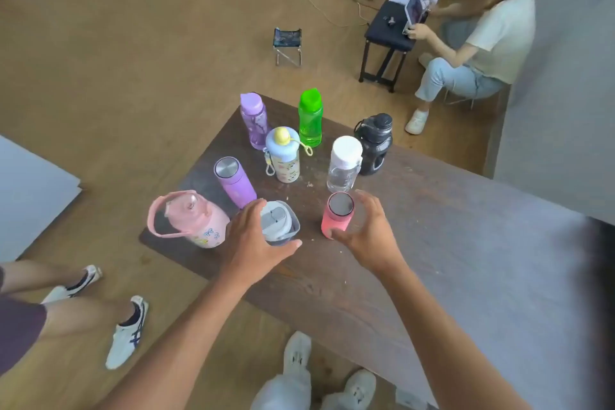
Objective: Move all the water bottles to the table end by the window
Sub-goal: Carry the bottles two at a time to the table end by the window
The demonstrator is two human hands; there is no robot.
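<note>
While my left hand (256, 240) curls loosely around the grey-lidded bottle (279, 222) near the table's (432, 243) front edge, fingers spread and thumb beneath it, I cannot tell whether the grip has closed. My right hand (369, 230) cups the pink bottle (336, 215) with fingers arched open beside it, thumb touching its base. Both bottles stand upright, lids pointing up, as do the others clustered at this end: pink jug (196, 220), purple flask (233, 181), lilac bottle (254, 120), green bottle (310, 118), blue-capped bottle (283, 160), clear bottle (344, 163) and black jug (374, 143).
</note>
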